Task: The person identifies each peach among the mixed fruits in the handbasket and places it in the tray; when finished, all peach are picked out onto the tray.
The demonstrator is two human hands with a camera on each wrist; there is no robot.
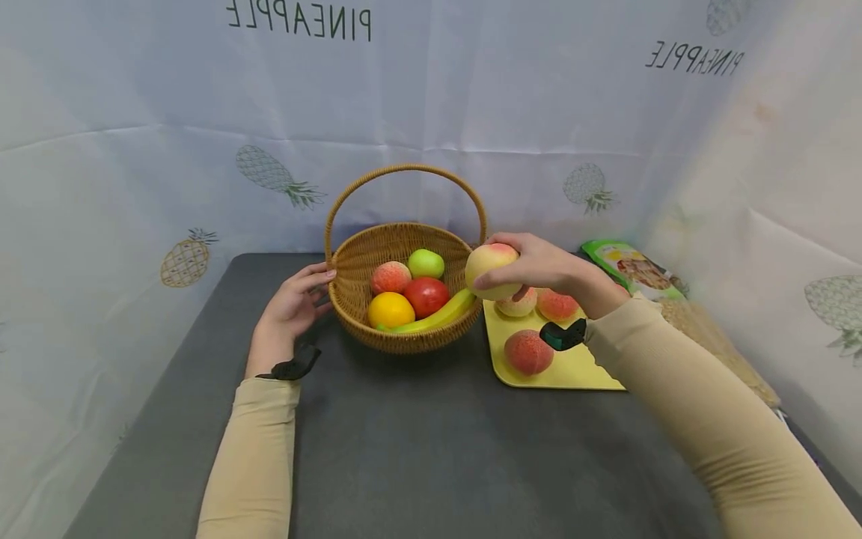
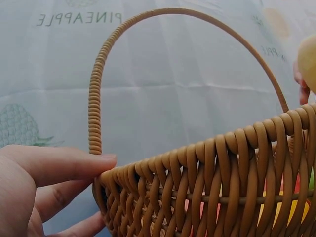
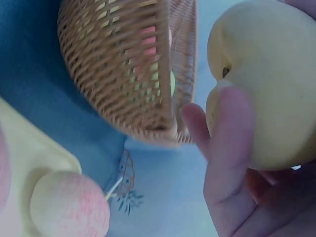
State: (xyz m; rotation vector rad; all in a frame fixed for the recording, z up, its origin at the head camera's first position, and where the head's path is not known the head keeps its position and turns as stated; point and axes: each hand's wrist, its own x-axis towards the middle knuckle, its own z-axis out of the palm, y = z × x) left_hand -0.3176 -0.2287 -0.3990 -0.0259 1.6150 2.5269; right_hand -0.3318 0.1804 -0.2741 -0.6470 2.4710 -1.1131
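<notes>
In the head view my right hand point(image 1: 535, 262) grips a pale yellow peach point(image 1: 490, 271) with a pink blush, held up over the right rim of a wicker basket point(image 1: 397, 343). The right wrist view shows the peach's stem hollow turned toward the fingers. At the basket's left side, my left hand point(image 1: 294, 299) touches the rim near the handle's foot with extended fingers. Inside the basket lie a rosy peach point(image 1: 390, 278), a green apple point(image 1: 426, 263), a red apple point(image 1: 427, 297), an orange point(image 1: 390, 310) and a banana point(image 1: 436, 318).
Right of the basket, a yellow tray point(image 1: 572, 374) bears several peaches, one red peach point(image 1: 528, 352) near its front left corner. A green and white food packet point(image 1: 633, 266) lies behind the tray. White pineapple-print cloth point(image 1: 431, 90) hangs around the dark table point(image 1: 431, 449).
</notes>
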